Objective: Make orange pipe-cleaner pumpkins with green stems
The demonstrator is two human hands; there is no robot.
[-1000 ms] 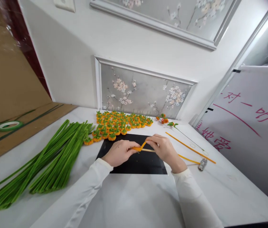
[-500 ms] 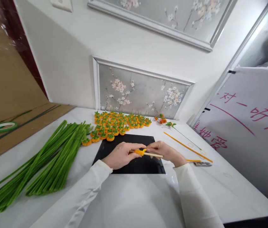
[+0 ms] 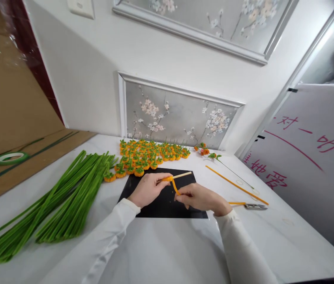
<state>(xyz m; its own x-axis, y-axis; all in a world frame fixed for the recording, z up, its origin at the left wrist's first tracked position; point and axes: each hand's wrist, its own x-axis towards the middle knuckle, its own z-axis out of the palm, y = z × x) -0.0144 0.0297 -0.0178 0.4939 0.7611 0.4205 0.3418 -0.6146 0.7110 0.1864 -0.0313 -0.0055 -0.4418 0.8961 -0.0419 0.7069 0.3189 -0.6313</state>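
My left hand [image 3: 148, 188] is closed on a thin wooden stick [image 3: 182, 174] that points up and to the right over a black mat [image 3: 161, 205]. An orange pipe cleaner [image 3: 173, 184] is coiled on the stick near my left fingers, and its loose end runs down into my right hand [image 3: 198, 197], which pinches it. Both hands hover just above the mat on the white table [image 3: 161, 252].
A big bundle of green pipe cleaners [image 3: 57, 205] lies at the left. Several small orange and green pieces [image 3: 146, 156] sit behind the mat. Long orange pipe cleaners [image 3: 235, 182], a metal clipper [image 3: 256, 206] and a flower stem [image 3: 214, 155] lie at the right. Green tape [image 3: 8, 158] rests on cardboard.
The stick was horizontal between both hands; now its free end is tilted up to the right. My right hand has dropped lower and pulls the orange strand down from the coil.
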